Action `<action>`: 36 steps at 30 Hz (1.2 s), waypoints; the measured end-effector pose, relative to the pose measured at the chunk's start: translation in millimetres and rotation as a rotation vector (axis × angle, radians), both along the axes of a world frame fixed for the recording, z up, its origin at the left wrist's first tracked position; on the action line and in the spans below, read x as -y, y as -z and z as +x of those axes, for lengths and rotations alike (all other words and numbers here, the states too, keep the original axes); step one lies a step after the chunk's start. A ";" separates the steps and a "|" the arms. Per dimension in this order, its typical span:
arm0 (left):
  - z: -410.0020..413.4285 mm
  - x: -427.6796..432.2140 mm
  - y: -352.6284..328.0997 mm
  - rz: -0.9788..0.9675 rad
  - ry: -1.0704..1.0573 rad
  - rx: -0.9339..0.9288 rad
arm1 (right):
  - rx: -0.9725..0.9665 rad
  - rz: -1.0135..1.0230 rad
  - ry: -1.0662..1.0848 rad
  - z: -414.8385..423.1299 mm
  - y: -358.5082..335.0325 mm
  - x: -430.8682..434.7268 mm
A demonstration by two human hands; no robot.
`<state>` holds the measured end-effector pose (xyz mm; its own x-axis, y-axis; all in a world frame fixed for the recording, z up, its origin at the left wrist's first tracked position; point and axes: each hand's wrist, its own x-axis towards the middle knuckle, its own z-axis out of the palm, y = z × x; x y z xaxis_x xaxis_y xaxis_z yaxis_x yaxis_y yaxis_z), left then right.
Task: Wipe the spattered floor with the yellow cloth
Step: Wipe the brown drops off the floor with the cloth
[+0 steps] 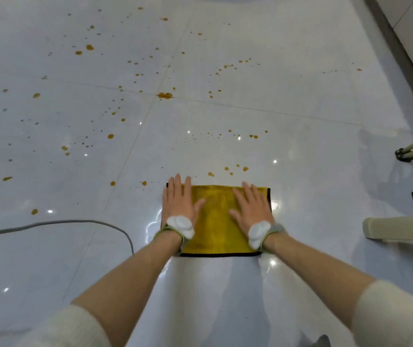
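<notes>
While both palms press it flat, the yellow cloth [215, 221] lies spread on the glossy floor [313, 101]. The left hand [179, 204] is at its left edge and the right hand [251, 206] at its right, fingers [177, 182] straight, slightly apart, gripping nothing. Soft and light, it should glide on tile but may bunch, so pressing near the front corners seems wise. Brown spatters [165, 95] begin just beyond the fingers and spread ahead and leftward. A grey cable [75, 222] curves left of the fingers; tripod feet [404, 155] stand to their right.
</notes>
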<state>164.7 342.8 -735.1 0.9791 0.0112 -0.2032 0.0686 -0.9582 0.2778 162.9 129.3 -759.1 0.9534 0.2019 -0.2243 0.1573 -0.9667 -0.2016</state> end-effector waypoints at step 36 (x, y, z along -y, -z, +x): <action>25.2 -24.8 61.4 0.219 0.003 -0.002 | 0.037 -0.107 -0.078 45.6 43.4 -30.7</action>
